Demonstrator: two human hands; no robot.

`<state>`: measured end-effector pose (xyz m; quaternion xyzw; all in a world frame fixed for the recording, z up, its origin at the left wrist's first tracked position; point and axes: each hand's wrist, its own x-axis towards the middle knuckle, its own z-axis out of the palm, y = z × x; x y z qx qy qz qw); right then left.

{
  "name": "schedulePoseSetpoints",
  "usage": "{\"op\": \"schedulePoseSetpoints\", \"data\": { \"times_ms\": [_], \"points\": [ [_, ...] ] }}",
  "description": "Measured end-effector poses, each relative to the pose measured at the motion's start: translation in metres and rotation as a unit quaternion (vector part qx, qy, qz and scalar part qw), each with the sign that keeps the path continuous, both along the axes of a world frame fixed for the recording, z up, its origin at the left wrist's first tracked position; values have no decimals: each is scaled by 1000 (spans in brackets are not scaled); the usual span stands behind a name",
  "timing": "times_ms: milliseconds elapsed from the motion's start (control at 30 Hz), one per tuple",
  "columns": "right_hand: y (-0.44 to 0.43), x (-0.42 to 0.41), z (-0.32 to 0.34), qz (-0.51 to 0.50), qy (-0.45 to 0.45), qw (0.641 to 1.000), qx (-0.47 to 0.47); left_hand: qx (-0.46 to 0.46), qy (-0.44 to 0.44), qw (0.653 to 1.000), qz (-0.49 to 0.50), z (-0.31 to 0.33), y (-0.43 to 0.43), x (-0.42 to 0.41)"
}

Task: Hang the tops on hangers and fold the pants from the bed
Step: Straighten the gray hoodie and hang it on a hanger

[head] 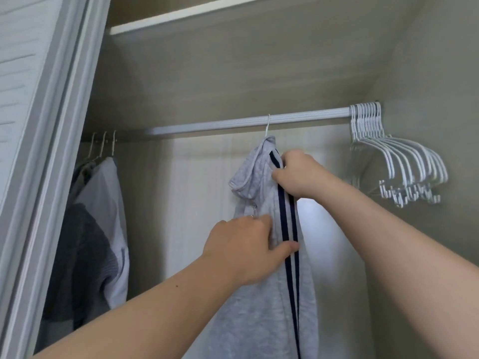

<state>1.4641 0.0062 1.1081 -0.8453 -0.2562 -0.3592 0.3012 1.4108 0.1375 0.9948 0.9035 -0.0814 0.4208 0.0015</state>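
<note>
Head view: grey striped top [259,307] hangs on white hanger [268,125] hooked mid-span on rail [207,126]. Left hand [243,250] grips its front below rail; right hand [298,174] pinches the striped shoulder, nearer rail. At rail's right end bunch empty hangers [396,161]; hung clothes [98,216] at its left end.

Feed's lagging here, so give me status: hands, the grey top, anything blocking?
Left hand grips grey top low, right hand pinches its striped shoulder. Hanger hooked on rail. Nothing blocking; spare hangers bunched far right.
</note>
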Motion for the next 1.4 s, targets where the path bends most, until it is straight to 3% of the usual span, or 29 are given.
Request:
{"op": "schedulePoseSetpoints", "data": {
  "times_ms": [433, 767, 1100, 1400],
  "points": [
    [44, 16, -15, 155, -42, 981, 109, -32, 33, 994, 100, -5, 16, -1],
    [142, 37, -13, 238, -28, 965, 109, -87, 91, 970, 208, -18, 80, -8],
    [253, 55, -13, 319, -6, 942, 105, -102, 74, 931, 342, -26, 147, -31],
    [331, 71, -19, 305, 2, 950, 67, -121, 74, 899, 415, -26, 178, -48]
  ]
}}
